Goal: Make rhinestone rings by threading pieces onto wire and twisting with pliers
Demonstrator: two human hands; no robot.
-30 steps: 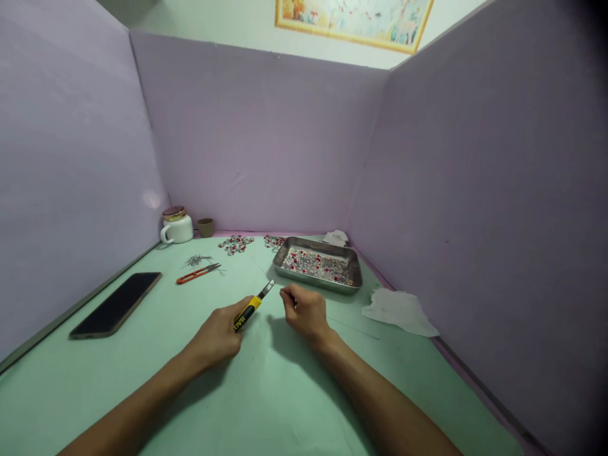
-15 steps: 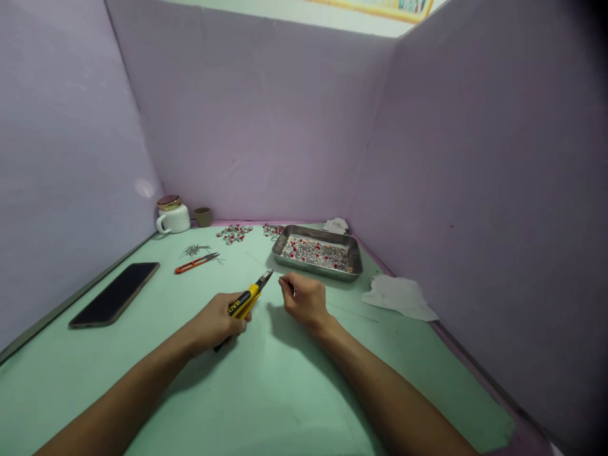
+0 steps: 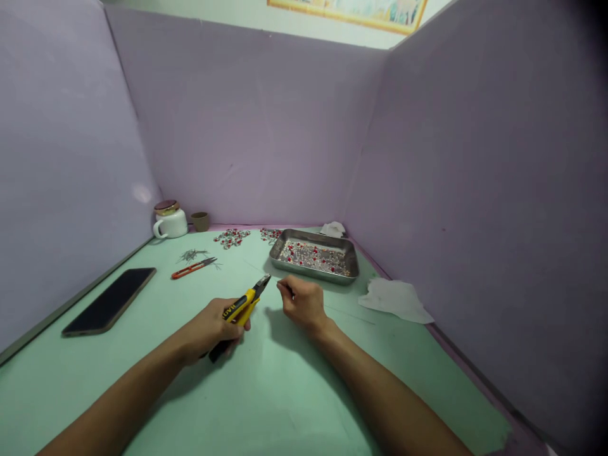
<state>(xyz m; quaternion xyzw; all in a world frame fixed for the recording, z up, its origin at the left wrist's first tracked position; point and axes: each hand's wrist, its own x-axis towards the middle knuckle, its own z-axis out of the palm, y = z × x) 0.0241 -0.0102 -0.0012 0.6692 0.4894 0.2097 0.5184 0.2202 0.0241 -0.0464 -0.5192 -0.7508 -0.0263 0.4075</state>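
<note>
The scene is enclosed on three sides by purple panels [image 3: 247, 126], between which a pale green counter [image 3: 266, 392] is spread. Above the rear panel, the lower part of a yellow-framed picture [image 3: 351, 14] is seen. A rectangular metal tray [image 3: 308, 272] is set toward the back of the counter, right of centre, and at the left a dark-screened phone [image 3: 110, 302] is laid flat. A white sheet [image 3: 395, 300] is placed beside the right panel. By the left hand [image 3: 211, 329], yellow-and-black pliers [image 3: 243, 305] are held above the counter in front of the tray, the grip clamped around their handles and their tip pointed toward the right hand [image 3: 303, 304]. There the grip is drawn together, thumb against forefinger; whether anything is pinched in it cannot be told. In the far left corner a lidded white mug [image 3: 171, 223] is stood. Orange-handled snips [image 3: 187, 272] are laid past the phone, and a brown cup [image 3: 200, 222] is set beside the mug. Two clusters of red-and-clear beaded pieces [image 3: 232, 238] are gathered at the back, one just beside the tray. Behind the snips thin wires [image 3: 192, 255] are heaped, and inside the tray loose beads [image 3: 312, 256] are scattered.
</note>
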